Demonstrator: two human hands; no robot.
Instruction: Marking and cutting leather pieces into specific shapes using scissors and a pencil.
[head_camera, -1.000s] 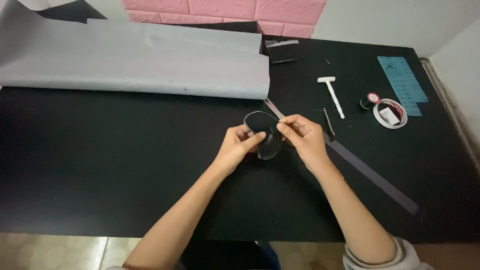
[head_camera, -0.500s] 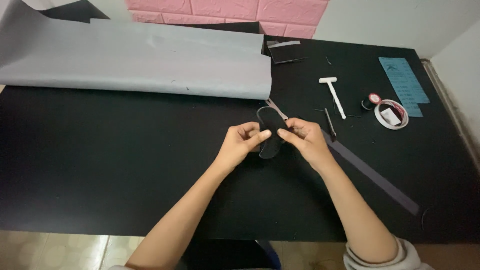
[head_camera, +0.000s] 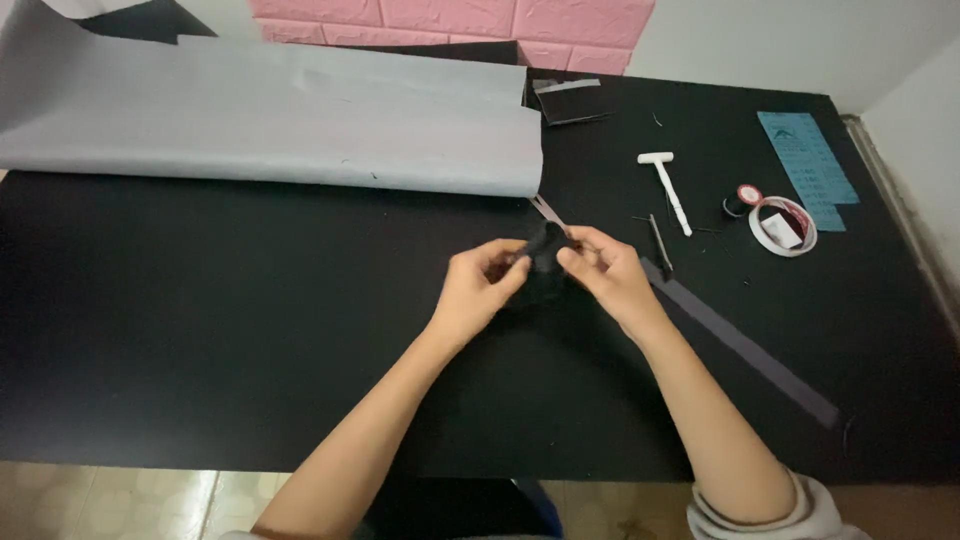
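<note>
Above the middle of a black table (head_camera: 200, 330), both my hands pinch a small black piece of material (head_camera: 545, 262). My left hand (head_camera: 480, 285) grips its left side with the fingers curled in. My right hand (head_camera: 605, 270) holds its right side between thumb and fingertips. The piece is dark against the dark table, so its exact shape is hard to make out.
A large grey sheet (head_camera: 280, 115) lies rolled at the back left. A long grey strip (head_camera: 745, 350) runs diagonally to the right of my hands. Further right lie a white T-shaped tool (head_camera: 668, 180), a thin dark tool (head_camera: 657, 242), a tape roll (head_camera: 782, 225) and a blue sheet (head_camera: 805, 165).
My hands have moved slightly closer together and the black piece, earlier open like a loop, is now bunched up between the fingertips.
</note>
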